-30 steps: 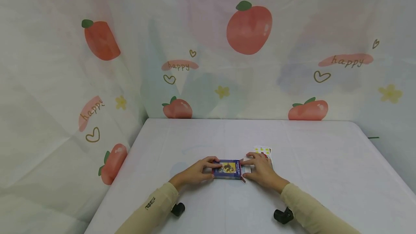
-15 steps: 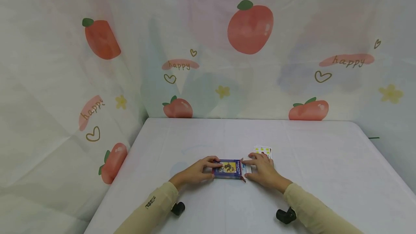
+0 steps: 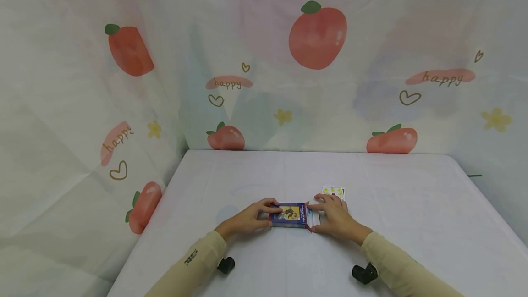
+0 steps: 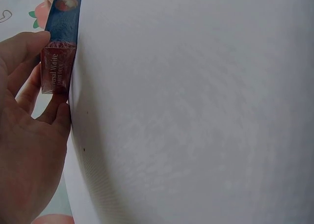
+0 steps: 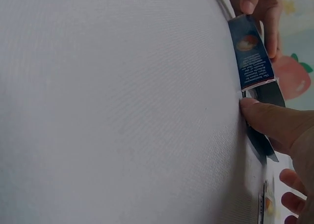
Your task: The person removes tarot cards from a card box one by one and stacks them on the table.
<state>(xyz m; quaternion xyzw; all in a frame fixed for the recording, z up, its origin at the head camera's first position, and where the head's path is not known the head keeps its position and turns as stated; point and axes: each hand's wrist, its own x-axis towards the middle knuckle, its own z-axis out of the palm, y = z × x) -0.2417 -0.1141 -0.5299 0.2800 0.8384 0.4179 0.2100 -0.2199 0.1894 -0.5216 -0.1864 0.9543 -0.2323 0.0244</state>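
Blue card box held at one end, flaps open at the other

A blue card box (image 3: 288, 215) with a yellow picture on its upper face was seen lying flat on the white table (image 3: 392, 196), between the two hands. Its closed end was held by the left hand (image 3: 249, 217), with the thumb set on the near side and other fingers reaching over the top. The words "TAROT DECK" were printed on its reddish closed end, as shown by the left wrist view.

The opposite end was left open, with a dark flap (image 5: 260, 143) sticking out. That opening was straddled by the right hand (image 3: 336, 217), whose thumb and index finger were spread to its near and far sides; whether anything was pinched there could not be told. A pale piece with some blue was shown between them.

A few loose cards (image 3: 334, 191) were laid just beyond the right hand, partly hidden by its fingers. Light sleeves (image 3: 194, 265) were worn on both arms. The table was backed by a cloth (image 3: 264, 109) printed with red fruit.
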